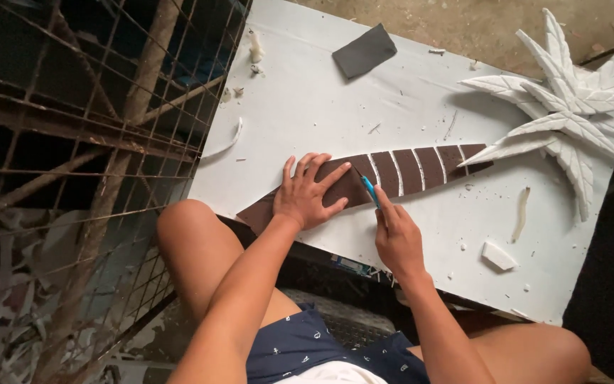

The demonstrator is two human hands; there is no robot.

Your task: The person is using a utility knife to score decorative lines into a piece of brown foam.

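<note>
At the middle of the frame lies the brown trunk strip [392, 174], a long curved piece of dark brown sheet flat on the white board [307, 107], running from the lower left near our knee up to the white palm fronds [570, 107] at the upper right. Its right half already shows pale cross-cuts dividing it into segments; the left half is uncut.

Our left hand [310, 195] presses down on the strip, fingers spread flat and wide, gripping nothing, only pinning it. Our right hand [396, 238] is closed around a blue craft knife [369, 190], whose tip touches the strip just right of our left fingertips.

We judge the step in hand to be scoring the next band across the trunk. The next move calls for a short, steady draw across the strip's width, with the left fingers kept clear of the blade's line.

Further out, a dark grey sheet scrap [365, 50] sits at the top centre, white foam offcuts [499, 256] lie at the lower right, and a rusty wire mesh [72, 142] fills the left.
</note>
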